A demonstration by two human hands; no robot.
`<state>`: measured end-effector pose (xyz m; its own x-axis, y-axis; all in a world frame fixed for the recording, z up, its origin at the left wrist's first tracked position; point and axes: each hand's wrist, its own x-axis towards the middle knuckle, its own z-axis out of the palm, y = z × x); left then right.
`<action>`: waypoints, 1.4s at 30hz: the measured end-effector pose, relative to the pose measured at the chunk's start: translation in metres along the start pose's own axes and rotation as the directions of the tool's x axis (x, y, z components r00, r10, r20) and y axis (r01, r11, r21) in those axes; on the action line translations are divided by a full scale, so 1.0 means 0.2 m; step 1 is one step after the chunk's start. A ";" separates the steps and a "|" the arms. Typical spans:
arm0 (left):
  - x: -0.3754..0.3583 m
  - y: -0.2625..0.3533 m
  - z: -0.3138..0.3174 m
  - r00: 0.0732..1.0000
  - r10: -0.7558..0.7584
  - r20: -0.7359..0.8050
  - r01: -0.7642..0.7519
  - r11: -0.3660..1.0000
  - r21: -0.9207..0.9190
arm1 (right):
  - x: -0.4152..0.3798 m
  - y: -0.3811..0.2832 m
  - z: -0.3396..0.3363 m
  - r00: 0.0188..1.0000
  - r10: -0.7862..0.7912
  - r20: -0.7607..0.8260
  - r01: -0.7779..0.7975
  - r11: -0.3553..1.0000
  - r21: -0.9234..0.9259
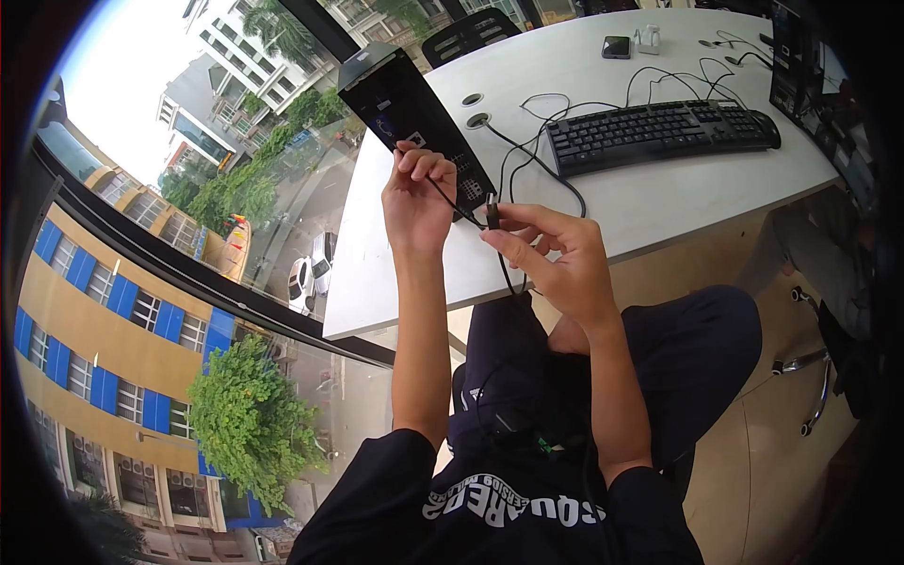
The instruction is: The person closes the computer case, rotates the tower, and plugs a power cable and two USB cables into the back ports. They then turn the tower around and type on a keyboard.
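In front of the back panel of a black computer tower (414, 113), my left hand (421, 193) is raised with its fingers curled. A thin black cable (443, 196) runs out from those fingers, which close on it; the fingertips are close to the tower's ports, and whether they touch cannot be made out. My right hand (556, 250) pinches a USB plug (492, 209) between thumb and fingers, its metal end pointing up. Black cable hangs below the plug toward my lap.
On the white desk (395, 268) lie a black keyboard (664, 134), tangled cables, a phone (616, 47) and a white adapter (648, 40). Cable holes (478, 121) pierce the desktop. A window is on the left. A chair base (805, 363) and a person's leg (800, 245) are at right.
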<state>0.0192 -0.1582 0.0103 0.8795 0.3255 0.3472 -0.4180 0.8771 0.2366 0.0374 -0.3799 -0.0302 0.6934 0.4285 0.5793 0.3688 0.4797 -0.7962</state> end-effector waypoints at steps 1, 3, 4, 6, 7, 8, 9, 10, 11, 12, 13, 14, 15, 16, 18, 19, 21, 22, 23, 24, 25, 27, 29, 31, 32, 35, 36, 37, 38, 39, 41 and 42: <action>0.00 0.02 0.01 1.000 0.001 -0.004 -0.001 1.000 -0.021 | 0.00 -0.01 0.00 1.000 -0.004 -0.003 0.004 1.000 0.004; 0.00 0.04 0.02 1.000 -0.013 0.015 0.014 0.998 -0.067 | 0.00 -0.02 -0.01 1.000 -0.001 -0.012 0.001 1.000 0.000; 0.00 0.04 0.02 1.000 -0.018 0.012 0.019 0.997 -0.076 | -0.01 -0.02 -0.01 1.000 0.002 -0.016 -0.002 1.000 -0.001; 0.01 0.02 0.01 1.000 0.012 0.013 -0.011 1.000 -0.012 | -0.01 -0.02 -0.01 1.000 0.008 -0.014 -0.008 1.000 0.000; 0.02 0.01 0.01 1.000 0.023 0.019 -0.023 1.000 0.017 | -0.01 -0.02 -0.02 1.000 0.007 -0.016 -0.007 1.000 -0.003; 0.03 0.01 0.00 0.999 0.016 0.031 -0.017 1.000 0.010 | -0.02 -0.02 -0.02 1.000 0.012 -0.018 -0.012 1.000 -0.001; 0.03 0.01 0.00 0.999 0.009 0.044 -0.009 1.000 0.001 | -0.02 -0.02 -0.03 1.000 0.017 -0.021 -0.017 1.000 0.000; 0.03 0.02 -0.01 0.998 0.001 0.056 -0.001 1.000 -0.006 | -0.03 -0.03 -0.03 0.999 0.023 -0.024 -0.023 1.000 0.002; 0.03 0.02 -0.02 0.998 0.007 0.055 -0.008 1.000 0.017 | -0.03 -0.03 -0.04 0.999 0.021 -0.027 -0.021 1.000 0.001; 0.03 0.03 -0.03 0.999 0.006 0.049 -0.007 0.999 0.031 | -0.03 -0.04 -0.04 0.999 0.020 -0.027 -0.020 1.000 0.001; 0.03 0.04 -0.04 0.999 0.007 0.044 -0.009 0.999 0.046 | -0.03 -0.05 -0.04 1.000 0.017 -0.026 -0.017 1.000 0.004; 0.03 0.05 -0.04 0.999 0.008 0.040 -0.011 0.998 0.059 | -0.03 -0.05 -0.04 1.000 0.013 -0.027 -0.013 1.000 0.004; 0.03 0.06 -0.05 0.999 -0.001 0.044 -0.001 0.998 0.057 | -0.04 -0.05 -0.04 1.000 0.008 -0.029 -0.008 1.000 0.002; 0.03 0.06 -0.05 0.999 -0.016 0.049 0.013 0.999 0.053 | -0.04 -0.06 -0.05 0.999 0.003 -0.035 -0.003 1.000 -0.002; 0.03 0.06 -0.05 0.998 -0.036 0.058 0.032 0.998 0.062 | -0.05 -0.06 -0.06 0.999 0.011 -0.037 -0.011 1.000 0.009; 0.03 0.06 -0.05 0.997 -0.039 0.063 0.034 0.996 0.077 | -0.05 -0.06 -0.07 0.999 0.016 -0.038 -0.016 1.000 0.016; 0.03 0.07 -0.05 0.993 -0.068 0.102 0.053 0.989 0.138 | -0.06 -0.06 -0.07 0.999 0.005 -0.040 -0.005 1.000 0.001; 0.02 0.07 -0.04 0.999 -0.044 0.023 0.037 0.969 0.246 | -0.06 -0.06 -0.08 0.999 -0.001 -0.040 0.000 1.000 -0.008; 0.00 0.08 -0.03 0.999 -0.010 -0.052 0.028 0.936 0.352 | -0.06 -0.05 -0.08 0.999 -0.001 -0.038 0.001 1.000 0.012; -0.03 0.09 -0.02 0.992 0.031 -0.124 0.029 0.891 0.453 | -0.07 -0.04 -0.07 0.999 0.002 -0.035 -0.001 1.000 0.030; -0.05 0.12 -0.03 0.993 0.037 -0.115 0.035 0.825 0.564 | -0.07 -0.03 -0.07 0.999 0.007 -0.031 -0.006 0.999 0.049; -0.13 0.05 0.04 0.940 0.306 -0.150 -0.062 0.588 0.807 | -0.07 -0.02 -0.07 1.000 -0.010 -0.007 0.010 0.996 0.092; -0.19 0.04 0.05 0.849 0.525 -0.056 -0.113 0.285 0.952 | -0.06 -0.02 -0.07 1.000 0.003 0.016 -0.004 0.994 0.105; -0.24 0.02 0.07 0.792 0.601 0.105 -0.224 0.126 0.966 | -0.06 -0.04 -0.06 0.998 0.048 0.036 -0.051 0.995 0.083; -0.26 0.01 0.12 0.780 0.605 0.157 -0.243 0.062 0.968 | -0.06 -0.04 -0.06 0.998 0.054 0.044 -0.057 0.996 0.075; -0.33 -0.02 0.22 0.875 0.426 0.230 -0.270 0.035 0.962 | -0.04 -0.01 -0.04 0.996 0.061 0.066 -0.065 0.996 0.062; -0.35 -0.03 0.25 0.904 0.351 0.244 -0.270 0.025 0.963 | -0.04 0.00 -0.03 0.996 0.057 0.071 -0.062 0.996 0.062; -0.37 -0.04 0.27 0.925 0.290 0.244 -0.267 0.041 0.963 | -0.03 0.01 -0.02 0.996 0.052 0.074 -0.057 0.997 0.061; -0.40 -0.06 0.30 0.941 0.246 0.232 -0.247 0.035 0.968 | -0.03 0.02 -0.01 0.996 0.047 0.071 -0.052 0.996 0.066; -0.42 -0.07 0.32 0.946 0.206 0.250 -0.252 -0.017 0.968 | -0.02 0.02 -0.01 0.997 0.041 0.068 -0.046 0.996 0.070; -0.42 -0.07 0.32 0.952 0.113 0.283 -0.271 -0.109 0.956 | -0.01 0.02 0.00 0.998 0.025 0.063 -0.030 0.997 0.074; -0.42 -0.06 0.31 0.953 0.061 0.297 -0.286 -0.150 0.947 | -0.01 0.03 0.00 0.998 0.015 0.064 -0.020 0.997 0.075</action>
<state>-0.0642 -0.2180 0.0354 0.7450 0.2583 0.6150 -0.4041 -0.5588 0.7242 0.0378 -0.3777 -0.0359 0.6577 0.4841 0.5771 0.3073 0.5271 -0.7923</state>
